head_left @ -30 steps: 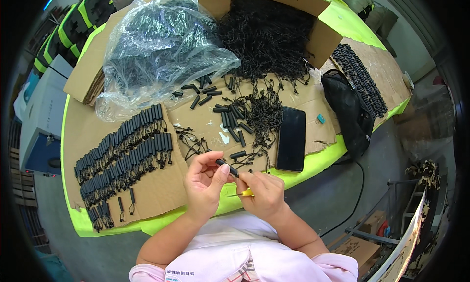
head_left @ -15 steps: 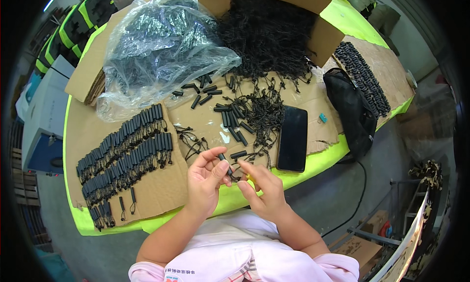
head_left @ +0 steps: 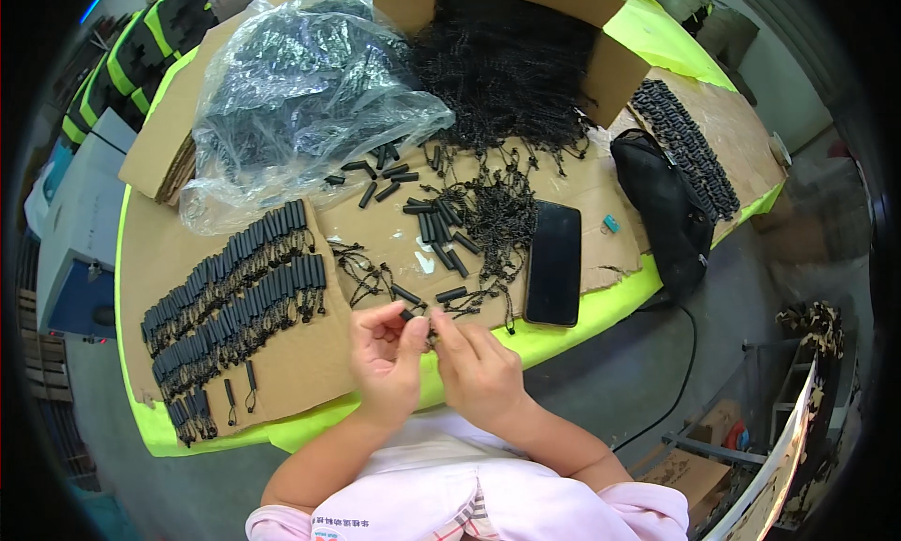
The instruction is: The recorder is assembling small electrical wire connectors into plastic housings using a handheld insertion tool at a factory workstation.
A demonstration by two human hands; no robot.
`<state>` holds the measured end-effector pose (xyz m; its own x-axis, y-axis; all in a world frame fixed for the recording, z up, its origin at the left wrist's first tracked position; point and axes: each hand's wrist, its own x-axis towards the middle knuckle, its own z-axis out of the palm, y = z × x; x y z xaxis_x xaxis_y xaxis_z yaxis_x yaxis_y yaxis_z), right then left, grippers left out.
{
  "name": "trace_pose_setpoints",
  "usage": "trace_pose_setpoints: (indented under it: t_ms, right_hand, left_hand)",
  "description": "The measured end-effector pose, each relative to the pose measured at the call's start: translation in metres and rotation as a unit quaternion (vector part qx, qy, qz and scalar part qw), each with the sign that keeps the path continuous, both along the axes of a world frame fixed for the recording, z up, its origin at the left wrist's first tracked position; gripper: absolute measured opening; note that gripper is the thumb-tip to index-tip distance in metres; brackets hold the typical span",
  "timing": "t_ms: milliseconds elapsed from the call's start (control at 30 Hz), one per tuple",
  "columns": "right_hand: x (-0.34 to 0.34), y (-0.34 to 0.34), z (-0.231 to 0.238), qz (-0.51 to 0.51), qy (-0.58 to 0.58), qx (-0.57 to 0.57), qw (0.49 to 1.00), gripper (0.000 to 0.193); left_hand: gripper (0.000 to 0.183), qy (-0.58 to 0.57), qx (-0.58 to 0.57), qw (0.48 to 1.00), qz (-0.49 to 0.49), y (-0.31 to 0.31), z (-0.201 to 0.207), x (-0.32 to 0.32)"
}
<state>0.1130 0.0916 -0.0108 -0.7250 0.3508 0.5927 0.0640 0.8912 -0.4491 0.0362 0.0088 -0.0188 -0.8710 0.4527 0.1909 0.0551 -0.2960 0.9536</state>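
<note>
My left hand [head_left: 387, 358] is closed, with a short black tube [head_left: 406, 315] pinched between thumb and fingers. Against it, my right hand [head_left: 477, 365] has its thumb and fingertips together on a thin black cord [head_left: 427, 321] at the tube's end. Part of the cord is hidden by the fingers. Just beyond both hands lie a loose tube [head_left: 451, 294] and some knotted cords [head_left: 364, 271]. Farther up are a pile of loose tubes [head_left: 434, 227] and a tangle of black knotted cords [head_left: 497, 213].
Rows of corded tubes [head_left: 249, 302] lie on cardboard at left. A clear plastic bag [head_left: 310, 100] and a carton of black cords [head_left: 507, 62] stand at the back. On the right are a phone [head_left: 554, 264], a teal clip [head_left: 611, 224] and a black pouch [head_left: 662, 208].
Both hands have come closer together and the right fingers have closed in on the cord. The tube in my left hand has shifted left; the yellow item at my right hand no longer shows.
</note>
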Motion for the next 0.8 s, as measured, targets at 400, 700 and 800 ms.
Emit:
trace_pose_setpoints:
  t_ms: [400, 700, 800]
  right_hand:
    - [0.012, 0.065, -0.015, -0.169, -0.191, 0.024, 0.967, 0.011]
    - [0.008, 0.063, -0.023, -0.145, -0.070, -0.158, 0.974, 0.013]
    - [0.009, 0.067, -0.033, -0.098, 0.030, -0.393, 0.914, 0.015]
  left_hand:
    - [0.016, 0.103, -0.556, 0.818, 0.102, -0.160, 0.030, -0.067]
    - [0.014, 0.336, -0.468, 0.807, 0.131, -0.101, 0.019, -0.055]
    - [0.018, 0.455, -0.387, 0.802, -0.012, -0.036, 0.021, -0.059]
